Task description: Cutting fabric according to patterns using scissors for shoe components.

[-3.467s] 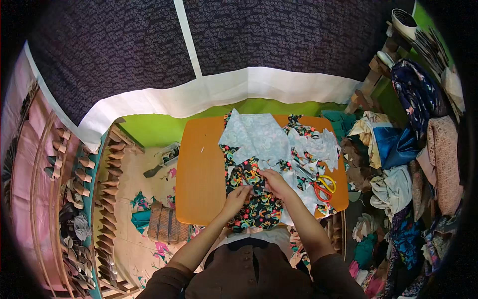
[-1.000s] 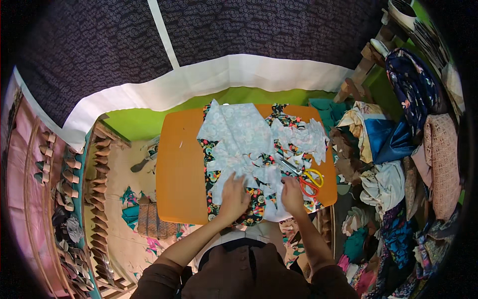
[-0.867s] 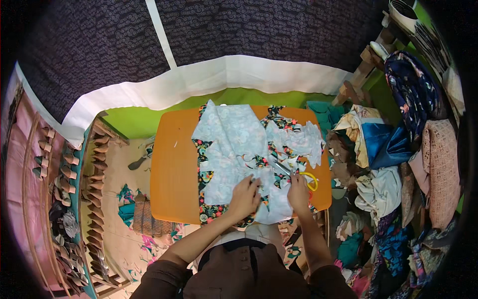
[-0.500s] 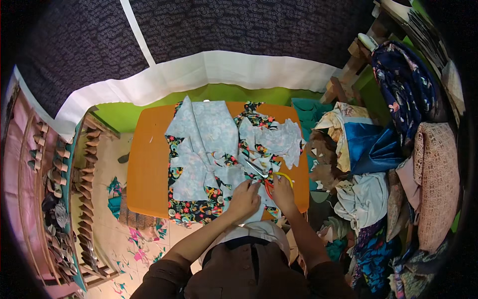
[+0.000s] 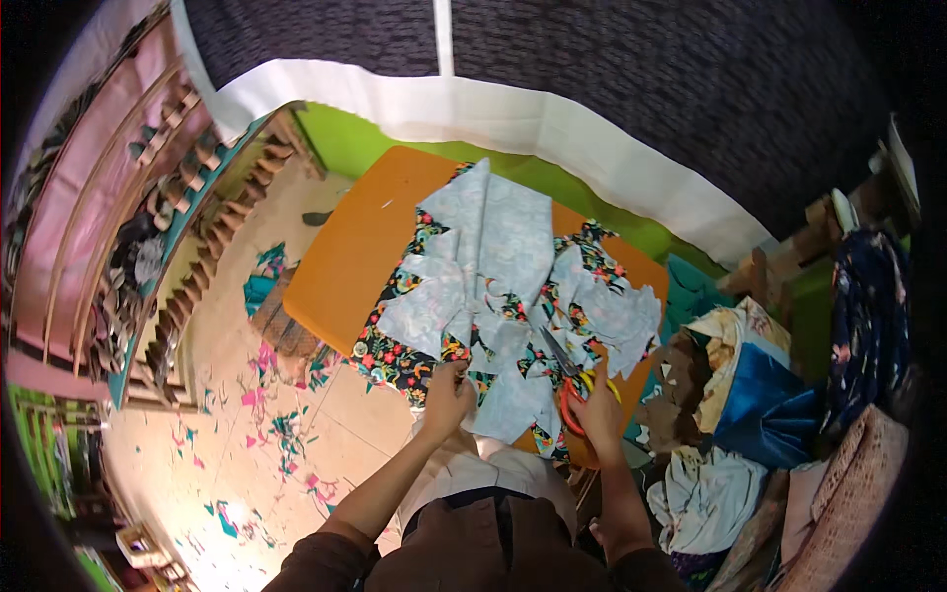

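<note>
Dark floral fabric [image 5: 387,340] lies over an orange table [image 5: 340,257], its pale reverse side [image 5: 518,222] showing across much of it. At the near edge of the cloth, my left hand [image 5: 449,398] is closed with the fingertips pinching the fabric. My right hand [image 5: 600,414] is wrapped round the handles of a pair of scissors [image 5: 560,353], one handle red and the other yellow. The blades point up and left, over the pale and floral pieces. A crumpled pale piece [image 5: 619,321] lies just beyond my right hand. My fingers partly hide the scissor handles.
Fabric scraps [image 5: 286,439] litter the floor at the left, near a rack of shoe-shaped forms [image 5: 212,247]. Piled cloth, including shiny blue fabric [image 5: 764,405] and white fabric [image 5: 702,498], crowds the right. A dark curtain [image 5: 631,89] with a white border hangs behind the table.
The view has turned right, tilting the table in it. My left hand has moved away from the scissors to the cloth's near left edge. My right hand still holds the scissors.
</note>
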Demonstrator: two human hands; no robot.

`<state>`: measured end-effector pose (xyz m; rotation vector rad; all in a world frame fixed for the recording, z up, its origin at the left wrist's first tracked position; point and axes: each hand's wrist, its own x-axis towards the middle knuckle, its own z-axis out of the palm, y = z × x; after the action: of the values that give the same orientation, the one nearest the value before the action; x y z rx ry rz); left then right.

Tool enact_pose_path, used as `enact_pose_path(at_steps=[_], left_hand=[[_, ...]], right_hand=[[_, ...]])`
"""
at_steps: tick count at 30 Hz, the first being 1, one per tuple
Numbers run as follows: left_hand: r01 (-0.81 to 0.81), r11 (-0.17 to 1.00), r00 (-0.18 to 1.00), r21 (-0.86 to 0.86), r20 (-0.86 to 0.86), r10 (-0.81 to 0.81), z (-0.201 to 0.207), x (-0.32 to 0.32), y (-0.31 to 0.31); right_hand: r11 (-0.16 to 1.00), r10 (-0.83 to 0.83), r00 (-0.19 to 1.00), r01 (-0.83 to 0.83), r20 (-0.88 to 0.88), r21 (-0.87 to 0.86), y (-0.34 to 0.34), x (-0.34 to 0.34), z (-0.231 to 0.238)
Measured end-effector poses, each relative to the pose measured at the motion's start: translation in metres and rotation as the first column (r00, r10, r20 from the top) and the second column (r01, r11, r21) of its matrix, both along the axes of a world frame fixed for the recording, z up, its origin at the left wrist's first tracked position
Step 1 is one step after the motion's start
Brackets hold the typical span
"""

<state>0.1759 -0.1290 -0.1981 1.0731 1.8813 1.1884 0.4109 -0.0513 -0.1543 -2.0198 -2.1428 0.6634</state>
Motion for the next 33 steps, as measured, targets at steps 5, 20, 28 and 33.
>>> enact_pose_path(at_steps=[5,20,28,33], left_hand=[[-0.196,0.977,0.906,-0.086,-0.398,0.147,0.01,-0.04,-0.009],[0.193,0.979,0.589,-0.058,-0.792,-0.163,-0.005,-0.093,0.012],[0.317,0.948,0.546,0.032,-0.824,-0.155,0.006,-0.117,-0.013],[0.364,0.931,0.54,0.03,-0.821,-0.185,0.007,-0.126,-0.022]], right_hand=[[0.999,0.018,0.989,-0.013,-0.148,0.035,-0.002,-0.011,0.011],[0.437,-0.437,0.606,-0.502,-0.664,-0.746,-0.052,-0.094,-0.025],[0.4,-0.248,0.718,-0.535,-0.65,-0.744,-0.059,-0.112,-0.037],[0.325,-0.428,0.757,-0.38,-0.493,-0.866,-0.056,-0.132,-0.039]])
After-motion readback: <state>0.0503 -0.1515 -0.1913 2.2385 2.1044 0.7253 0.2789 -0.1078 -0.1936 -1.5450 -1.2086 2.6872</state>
